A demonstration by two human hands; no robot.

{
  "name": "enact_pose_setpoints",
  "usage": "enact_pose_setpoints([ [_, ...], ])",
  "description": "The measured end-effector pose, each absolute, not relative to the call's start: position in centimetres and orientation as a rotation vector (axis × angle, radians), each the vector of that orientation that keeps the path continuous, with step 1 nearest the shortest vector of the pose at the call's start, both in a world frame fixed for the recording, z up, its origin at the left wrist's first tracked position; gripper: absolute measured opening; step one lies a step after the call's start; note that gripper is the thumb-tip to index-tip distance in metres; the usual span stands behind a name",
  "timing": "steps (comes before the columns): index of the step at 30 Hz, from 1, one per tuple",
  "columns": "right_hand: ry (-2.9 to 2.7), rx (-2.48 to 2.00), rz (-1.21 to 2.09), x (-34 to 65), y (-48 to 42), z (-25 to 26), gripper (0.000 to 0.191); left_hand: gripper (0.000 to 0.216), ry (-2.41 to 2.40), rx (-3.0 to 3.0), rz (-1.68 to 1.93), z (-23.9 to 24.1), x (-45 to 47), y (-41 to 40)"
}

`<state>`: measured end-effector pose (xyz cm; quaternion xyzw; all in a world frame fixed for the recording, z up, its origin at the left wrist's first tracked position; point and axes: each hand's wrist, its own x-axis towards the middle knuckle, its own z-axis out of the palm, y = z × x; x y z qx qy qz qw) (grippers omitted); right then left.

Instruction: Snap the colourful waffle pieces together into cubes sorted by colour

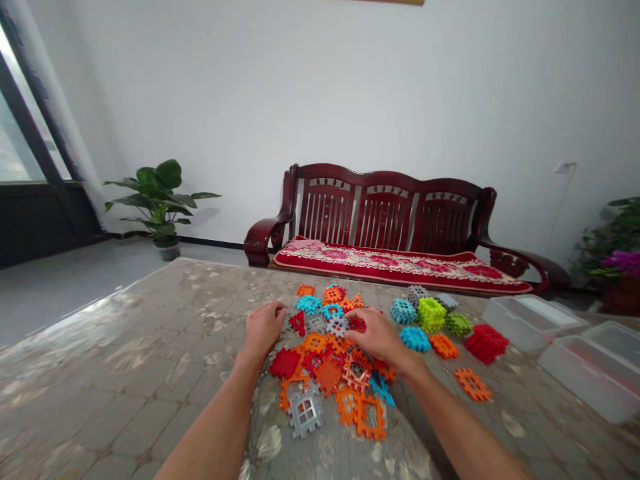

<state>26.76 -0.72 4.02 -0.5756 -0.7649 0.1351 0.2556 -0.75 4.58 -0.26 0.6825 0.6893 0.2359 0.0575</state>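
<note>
A pile of flat plastic interlocking tiles with notched edges lies on the table between my hands. My right hand (376, 337) reaches over its right side, finger and thumb closed at the edge of a light grey window tile (337, 325). At the pile's left edge, my left hand (264, 328) rests with curled fingers; what they hold, if anything, is hidden. Around them lie a red triangular tile (297, 323), blue tiles (309, 305), a dark red tile (285, 364) and orange tiles (315, 343). Nearest me is a grey window tile (305, 412) beside an orange frame tile (371, 418).
Right of the pile stand sorted tile stacks: lime green (431, 315), blue (415, 339) and red (486, 343). A loose orange tile (473, 385) lies nearby. Clear plastic boxes (595, 370) sit at the far right. Behind the patterned table (150, 360) is a wooden bench (385, 213).
</note>
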Motion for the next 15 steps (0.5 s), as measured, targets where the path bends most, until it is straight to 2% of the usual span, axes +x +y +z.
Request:
enact_pose_setpoints([
  [2, -2.147, -1.632, 0.286, 26.0, -0.5, 4.0, 0.048, 0.033, 2.09, 2.061, 0.726, -0.3, -0.8, 4.6],
  [4, -2.213, -1.679, 0.206, 25.3, -0.4, 3.8, 0.054, 0.033, 2.094, 2.052, 0.739, -0.4, -0.8, 4.6],
  [9, -2.248, -1.727, 0.071, 24.5, -0.8, 3.4, 0.038, 0.033, 2.104, 2.055, 0.712, -0.5, -0.9, 4.8],
  [15, -1.918, -1.68, 0.047, 29.6, -0.3, 4.5, 0.044, 0.038, 2.112, 2.071, 0.684, -0.7, -1.3, 5.1],
])
